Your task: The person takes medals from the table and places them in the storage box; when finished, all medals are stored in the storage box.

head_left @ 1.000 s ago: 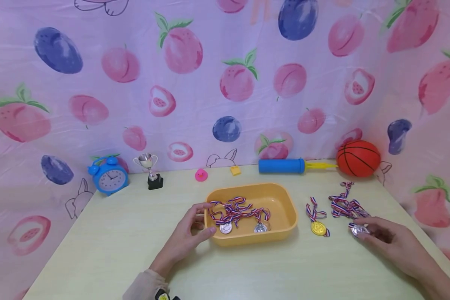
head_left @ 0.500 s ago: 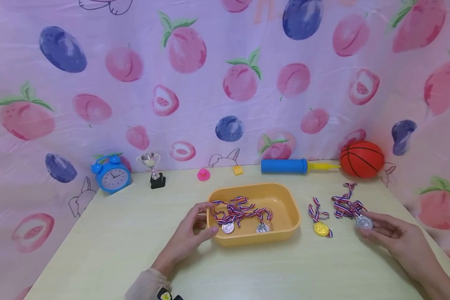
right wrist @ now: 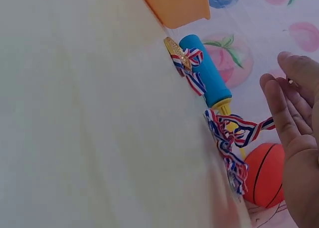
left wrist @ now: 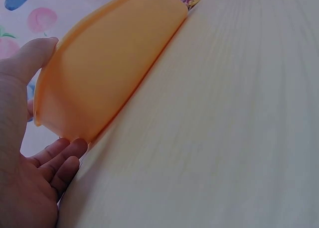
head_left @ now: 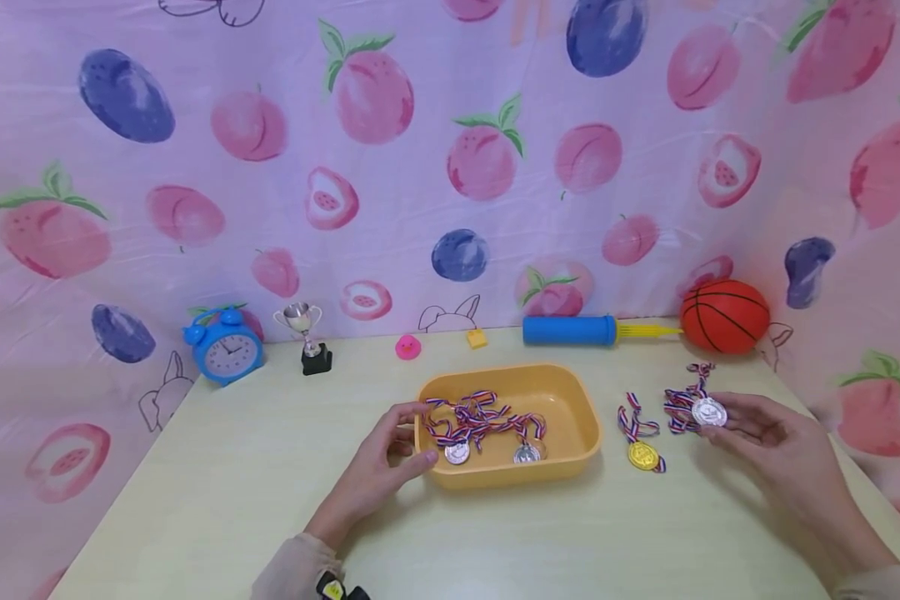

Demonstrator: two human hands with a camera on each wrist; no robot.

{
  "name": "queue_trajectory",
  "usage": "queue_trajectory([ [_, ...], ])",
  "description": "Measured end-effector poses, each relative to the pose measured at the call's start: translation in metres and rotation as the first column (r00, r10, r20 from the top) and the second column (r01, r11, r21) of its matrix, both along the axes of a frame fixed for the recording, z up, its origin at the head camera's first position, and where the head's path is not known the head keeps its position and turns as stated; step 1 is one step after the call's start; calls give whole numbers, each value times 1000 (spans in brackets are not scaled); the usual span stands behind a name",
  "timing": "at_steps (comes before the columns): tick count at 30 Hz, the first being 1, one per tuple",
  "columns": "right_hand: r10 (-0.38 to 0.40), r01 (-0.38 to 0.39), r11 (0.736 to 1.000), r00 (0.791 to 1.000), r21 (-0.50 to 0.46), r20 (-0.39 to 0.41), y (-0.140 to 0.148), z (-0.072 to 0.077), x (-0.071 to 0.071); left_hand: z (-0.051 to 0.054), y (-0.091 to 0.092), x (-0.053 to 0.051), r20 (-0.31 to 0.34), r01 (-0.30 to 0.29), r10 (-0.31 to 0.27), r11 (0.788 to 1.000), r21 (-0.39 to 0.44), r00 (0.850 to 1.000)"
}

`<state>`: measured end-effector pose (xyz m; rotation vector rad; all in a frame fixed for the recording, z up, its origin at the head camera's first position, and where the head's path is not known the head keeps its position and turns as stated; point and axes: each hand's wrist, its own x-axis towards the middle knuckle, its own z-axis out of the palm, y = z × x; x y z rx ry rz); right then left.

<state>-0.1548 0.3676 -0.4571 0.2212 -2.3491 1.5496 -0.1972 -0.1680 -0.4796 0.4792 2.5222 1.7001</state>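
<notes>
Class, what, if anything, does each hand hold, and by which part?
Right hand: silver medal, by its edge. Left hand: yellow tray, by its left end.

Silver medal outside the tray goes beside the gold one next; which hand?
Probably right: the right hand pinches the silver medal, with the gold medal lying nearby. The left hand grips the tray at its left end, farther from both.
</notes>
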Motion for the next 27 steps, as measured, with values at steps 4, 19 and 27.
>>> queue_trajectory([
  [4, 9, -9, 1000, 999, -3, -37, -6, 10, -7, 1, 0, 0, -3, 2, -2, 1000, 3, 1000],
  [19, -31, 35, 999, 980, 17, -195, -28, 77, -39, 2, 1, 0, 2, -10, 10, 1000, -1, 1000],
  [27, -13, 13, 1000, 956, -4, -293, -39, 121, -53, 3, 1, 2, 7, -18, 18, 1000, -9, 1000],
])
